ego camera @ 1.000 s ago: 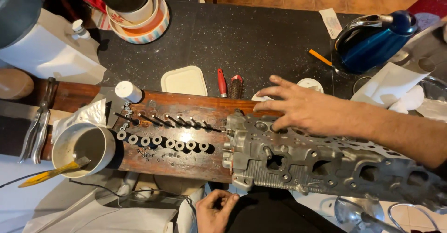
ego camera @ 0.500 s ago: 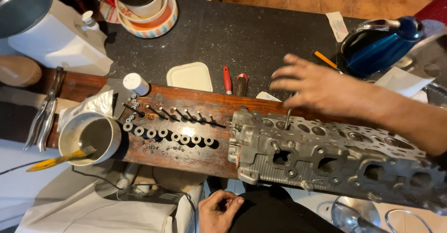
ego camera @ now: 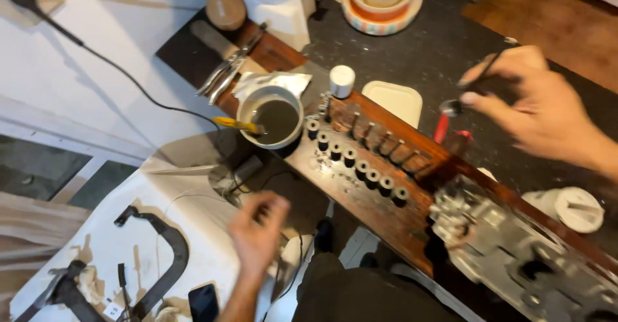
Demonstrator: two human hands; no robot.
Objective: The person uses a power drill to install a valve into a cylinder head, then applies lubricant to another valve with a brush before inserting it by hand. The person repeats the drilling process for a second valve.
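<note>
My right hand (ego camera: 547, 116) is raised over the dark table and pinches a thin engine valve (ego camera: 454, 106) by its stem, disc end pointing down-left. Below it a wooden board (ego camera: 386, 212) carries a row of valves and a row of short black cylinders (ego camera: 360, 167). A grey metal cylinder head (ego camera: 515, 251) lies on the board's right end. My left hand (ego camera: 257, 232) hovers over my lap near the board's front edge, fingers loosely bent, with nothing seen in it.
A white bowl (ego camera: 243, 119) of dark liquid holds a yellow-handled tool (ego camera: 232, 123) at the board's left end. Nearby are a small white bottle (ego camera: 342, 80), a cream tray (ego camera: 393, 100), pliers (ego camera: 225, 74) and a white lid (ego camera: 573, 209). A black clamp (ego camera: 167, 257) and phone (ego camera: 204, 303) lie lower left.
My right hand has lifted off the cylinder head with a valve in its fingers. My left hand has risen and spread. The view has swung left and tilted.
</note>
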